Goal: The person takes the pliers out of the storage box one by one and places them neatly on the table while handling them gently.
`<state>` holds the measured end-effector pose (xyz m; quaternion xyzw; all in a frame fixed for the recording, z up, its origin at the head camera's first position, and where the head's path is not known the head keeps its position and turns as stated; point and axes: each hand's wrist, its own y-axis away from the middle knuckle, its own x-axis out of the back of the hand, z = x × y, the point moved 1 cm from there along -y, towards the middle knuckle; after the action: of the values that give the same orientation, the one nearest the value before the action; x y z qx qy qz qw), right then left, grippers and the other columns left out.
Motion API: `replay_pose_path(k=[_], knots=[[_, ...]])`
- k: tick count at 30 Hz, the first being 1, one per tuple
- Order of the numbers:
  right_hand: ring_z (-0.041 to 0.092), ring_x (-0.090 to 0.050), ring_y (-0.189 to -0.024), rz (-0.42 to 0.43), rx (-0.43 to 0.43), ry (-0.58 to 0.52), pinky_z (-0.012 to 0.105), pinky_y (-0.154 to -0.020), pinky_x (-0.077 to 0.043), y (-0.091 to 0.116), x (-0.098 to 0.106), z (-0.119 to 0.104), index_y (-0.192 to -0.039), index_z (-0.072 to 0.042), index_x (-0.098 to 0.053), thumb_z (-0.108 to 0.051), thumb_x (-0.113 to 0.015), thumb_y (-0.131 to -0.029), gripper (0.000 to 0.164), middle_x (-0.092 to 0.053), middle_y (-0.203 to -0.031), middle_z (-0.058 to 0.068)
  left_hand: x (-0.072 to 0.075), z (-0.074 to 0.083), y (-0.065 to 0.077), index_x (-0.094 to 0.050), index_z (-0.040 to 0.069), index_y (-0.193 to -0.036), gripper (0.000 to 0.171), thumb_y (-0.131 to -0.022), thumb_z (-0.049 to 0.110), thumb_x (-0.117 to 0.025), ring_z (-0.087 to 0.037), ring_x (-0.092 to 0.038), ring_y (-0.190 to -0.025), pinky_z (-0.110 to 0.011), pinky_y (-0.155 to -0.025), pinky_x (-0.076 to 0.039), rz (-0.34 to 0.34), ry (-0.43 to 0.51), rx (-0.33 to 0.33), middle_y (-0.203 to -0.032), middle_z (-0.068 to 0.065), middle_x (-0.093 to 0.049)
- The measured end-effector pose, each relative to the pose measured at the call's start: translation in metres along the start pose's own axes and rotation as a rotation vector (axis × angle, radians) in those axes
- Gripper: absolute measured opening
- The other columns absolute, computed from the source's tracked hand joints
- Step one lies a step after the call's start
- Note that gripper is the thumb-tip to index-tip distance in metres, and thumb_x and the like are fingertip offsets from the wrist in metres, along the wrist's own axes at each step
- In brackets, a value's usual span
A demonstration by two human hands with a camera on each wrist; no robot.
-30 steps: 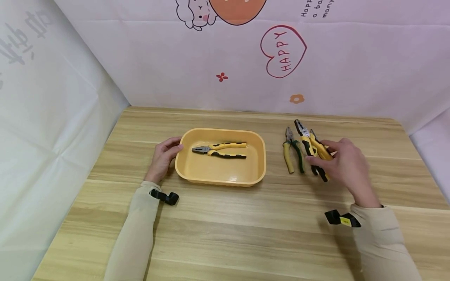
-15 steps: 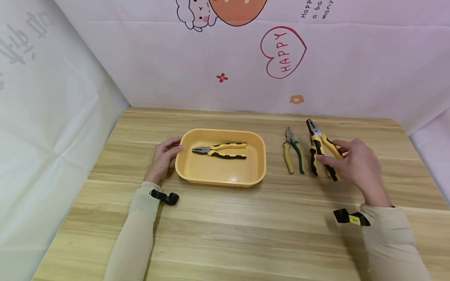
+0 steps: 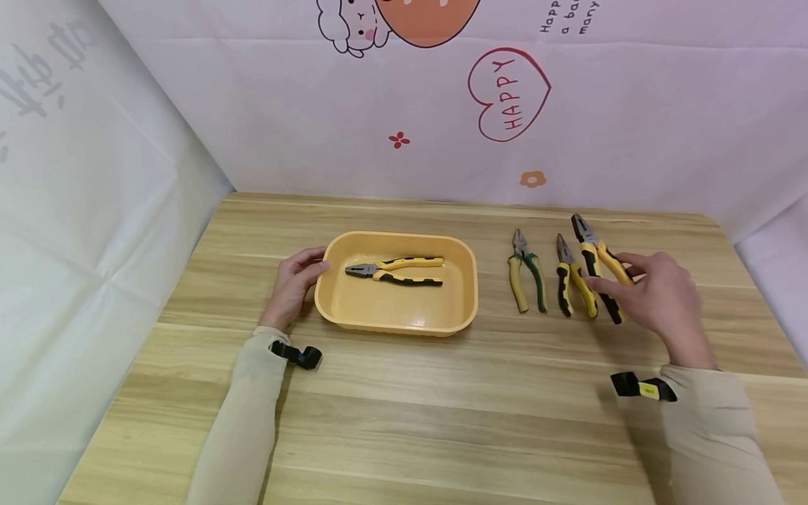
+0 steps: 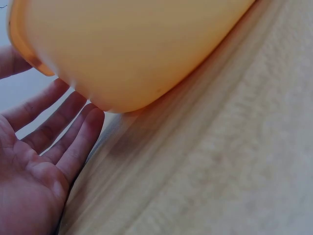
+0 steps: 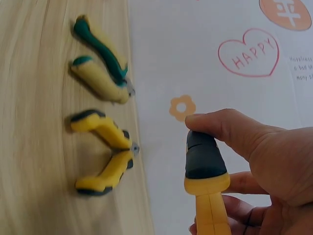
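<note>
My left hand holds the left end of a yellow plastic tub, thumb at the rim and fingertips against the outer wall. Inside the tub lies a pair of yellow-and-black combination pliers, jaws to the left. My right hand grips a second yellow-and-black pair of combination pliers by the handles, jaws pointing to the back. Thumb and fingers close on a black-ended handle in the right wrist view.
Left of the right hand, yellow-and-black long-nose pliers lie on the wooden table. Beside them are green-and-yellow pliers. A white printed cloth rises behind the table's back edge.
My right hand has moved right with the combination pliers, uncovering the long-nose pliers on the table. My left hand and the tub have stayed put.
</note>
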<state>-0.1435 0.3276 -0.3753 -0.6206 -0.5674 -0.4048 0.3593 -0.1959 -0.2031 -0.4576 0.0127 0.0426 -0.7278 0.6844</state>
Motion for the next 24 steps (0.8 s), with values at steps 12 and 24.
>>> replay_pose_path(k=[12, 24], knots=[[0.029, -0.057, -0.073, -0.023, -0.057, -0.016, 0.035, -0.045, -0.039, -0.001, 0.001, 0.022, -0.141, 0.005, -0.055, -0.060, -0.069, -0.090, 0.084, -0.060, -0.122, 0.035, 0.000, 0.000, 0.000, -0.054, -0.018, -0.133, 0.040, -0.098, 0.001, -0.059, -0.013, -0.065, -0.100, -0.022, -0.086, -0.056, 0.004, -0.013, -0.002, -0.118, -0.010, -0.065], [0.033, -0.060, -0.079, -0.037, -0.103, -0.016, 0.035, -0.047, -0.042, -0.005, 0.000, 0.033, -0.144, 0.004, -0.052, -0.062, -0.066, -0.090, 0.086, -0.057, -0.127, 0.036, 0.000, 0.002, 0.001, -0.055, -0.016, -0.134, 0.040, -0.098, 0.002, -0.059, -0.013, -0.064, -0.101, -0.022, -0.086, -0.056, 0.001, -0.016, 0.001, -0.124, -0.019, -0.062]])
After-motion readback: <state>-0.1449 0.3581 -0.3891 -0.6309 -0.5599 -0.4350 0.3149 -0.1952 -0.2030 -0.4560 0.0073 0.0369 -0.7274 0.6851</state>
